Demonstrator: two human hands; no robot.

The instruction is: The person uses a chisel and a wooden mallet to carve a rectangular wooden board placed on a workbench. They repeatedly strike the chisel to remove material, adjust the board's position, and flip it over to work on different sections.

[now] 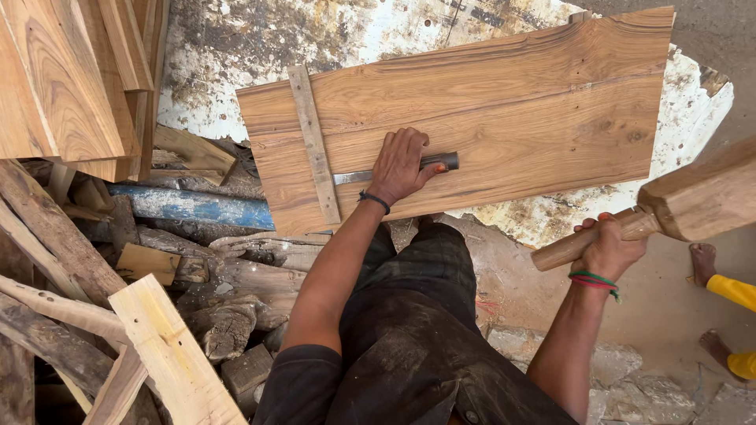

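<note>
With the wide wooden board [472, 118] lying flat as the reference, the left hand [400, 167] is closed around a metal chisel [394, 169] laid along the board's near half, blade pointing toward the thin cross batten [313, 142], while the right hand [610, 248], off the board's near right corner, grips the handle of a raised wooden mallet [693, 203]; judged step: chisel set, strike pending, calling for a square blow on the chisel's butt. Blade tip sits hidden at the batten, mallet head is cut off by the frame edge, and bare feet [703, 264] of another person show right of the board
</note>
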